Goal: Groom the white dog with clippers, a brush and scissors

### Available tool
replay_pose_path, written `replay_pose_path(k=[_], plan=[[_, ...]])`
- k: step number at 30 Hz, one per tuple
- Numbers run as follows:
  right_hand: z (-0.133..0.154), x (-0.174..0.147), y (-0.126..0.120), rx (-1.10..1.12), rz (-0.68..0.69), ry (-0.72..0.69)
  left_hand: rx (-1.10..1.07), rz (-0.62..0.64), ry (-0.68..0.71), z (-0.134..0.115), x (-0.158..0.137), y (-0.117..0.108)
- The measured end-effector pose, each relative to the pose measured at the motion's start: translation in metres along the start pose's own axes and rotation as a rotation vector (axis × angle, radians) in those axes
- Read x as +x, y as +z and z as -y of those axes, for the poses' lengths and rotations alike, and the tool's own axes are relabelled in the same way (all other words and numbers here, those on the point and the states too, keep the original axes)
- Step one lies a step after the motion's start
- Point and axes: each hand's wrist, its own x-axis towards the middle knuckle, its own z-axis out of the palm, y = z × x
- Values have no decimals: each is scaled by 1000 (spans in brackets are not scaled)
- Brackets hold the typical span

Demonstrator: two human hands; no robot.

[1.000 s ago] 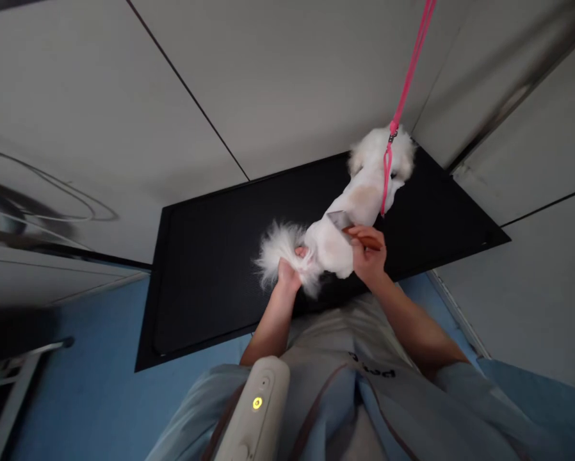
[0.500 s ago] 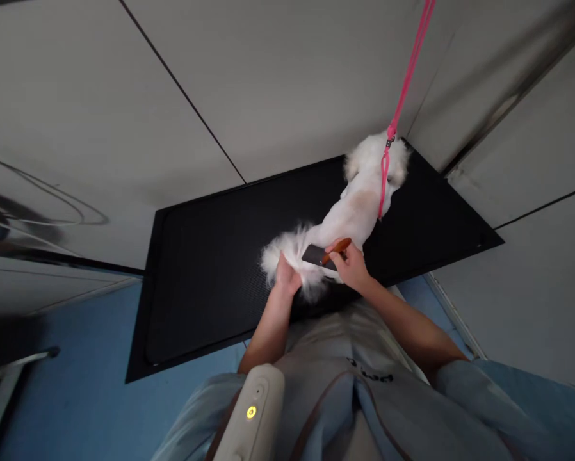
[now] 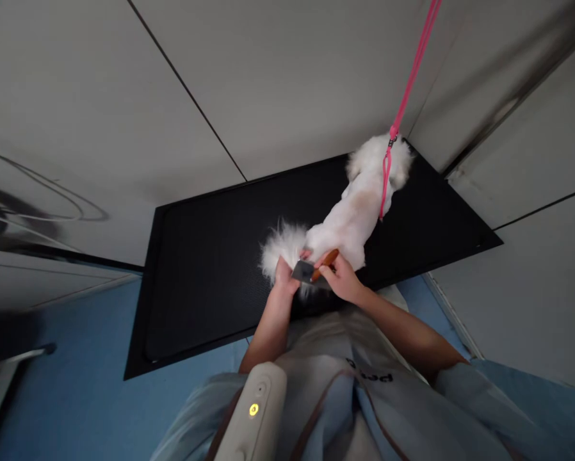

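Note:
A white dog [image 3: 348,221] stands on the black grooming table, its body clipped short, its head facing away. Long fluffy fur at its rear end looks like its tail [image 3: 280,246]. My left hand [image 3: 286,276] is closed round this tail fur, a fingertip showing on the far side. In my right hand [image 3: 342,280] is a slicker brush [image 3: 304,271] with an orange-brown handle, gripped between thumb and fingers. The brush head lies over the fur right beside my left hand and partly covers it. Its bristle side is hidden.
A pink leash [image 3: 415,67] runs from above to a loop around the dog. The black grooming table [image 3: 201,275] stands against grey wall panels [image 3: 287,77]. A pale device with a yellow light [image 3: 253,410] is at my chest. Cables [image 3: 42,179] hang at left.
My right hand has moved the brush left and slightly down, closer to my left hand. The fur that fanned out below the hands has gathered in. My left hand stays nearly in place.

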Motion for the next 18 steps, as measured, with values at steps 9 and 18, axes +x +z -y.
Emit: replay_pose_path(k=[9,18], plan=[[-1,-2,4,-15,-99,15,10,20,0,2,-3,6],[0,-6,3,-43,-168,85,64,32,11,4,4,-1]])
